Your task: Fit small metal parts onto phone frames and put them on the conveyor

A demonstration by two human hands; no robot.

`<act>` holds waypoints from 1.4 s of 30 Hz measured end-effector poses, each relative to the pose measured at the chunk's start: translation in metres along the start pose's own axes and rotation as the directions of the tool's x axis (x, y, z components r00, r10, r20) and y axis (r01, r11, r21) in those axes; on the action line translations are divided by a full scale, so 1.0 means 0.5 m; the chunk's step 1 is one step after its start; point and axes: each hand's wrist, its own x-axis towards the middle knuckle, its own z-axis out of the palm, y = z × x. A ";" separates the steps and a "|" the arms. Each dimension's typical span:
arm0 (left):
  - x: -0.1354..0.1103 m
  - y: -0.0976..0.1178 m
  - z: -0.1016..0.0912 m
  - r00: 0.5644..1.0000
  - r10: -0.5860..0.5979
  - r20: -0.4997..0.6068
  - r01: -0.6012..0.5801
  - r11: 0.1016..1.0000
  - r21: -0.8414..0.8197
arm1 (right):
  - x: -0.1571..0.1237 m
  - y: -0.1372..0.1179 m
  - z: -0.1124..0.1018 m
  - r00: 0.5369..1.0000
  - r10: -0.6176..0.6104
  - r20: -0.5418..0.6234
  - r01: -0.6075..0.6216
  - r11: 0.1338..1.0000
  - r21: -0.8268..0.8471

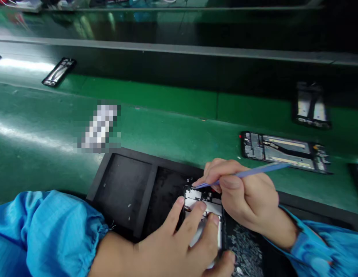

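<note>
Smartphone frame [203, 204], black-edged with a silvery white plate and small dark parts along its far end, is at the near edge of a green assembly belt [156, 102]. It lies over the right section of a black 2-section tray [122, 188], though contact with the tray is hidden. Along the belt lie 3 more opened phone frames [285, 152] [310, 105] [59, 72], plus 1 pixelated object [99, 127] too blurred to name. Both forearms wear blue sleeves [43, 231]. The left hand [184, 240] wraps the frame's lower part in a wide grip, its fingers spread across the plate. The right hand [244, 194] pinches a slim blue pry tool [242, 174] narrowly, its tip at the frame's far left corner. Beside the frame, a grey speckled patch [245, 250] is too small to identify.
</note>
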 end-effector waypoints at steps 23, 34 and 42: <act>0.001 0.005 0.005 0.999 -0.024 -0.025 0.024 1.000 0.003 | 0.029 -0.014 -0.013 0.985 -0.031 0.168 0.055 0.988 -0.142; 0.000 0.002 0.001 1.000 0.014 -0.007 -0.014 1.000 0.006 | -0.006 -0.018 -0.010 0.956 0.169 -0.239 -0.199 0.974 -0.107; 0.001 -0.003 0.001 1.000 0.021 0.022 -0.020 0.998 -0.061 | 0.022 -0.017 -0.008 0.997 0.079 -0.025 -0.082 0.983 -0.166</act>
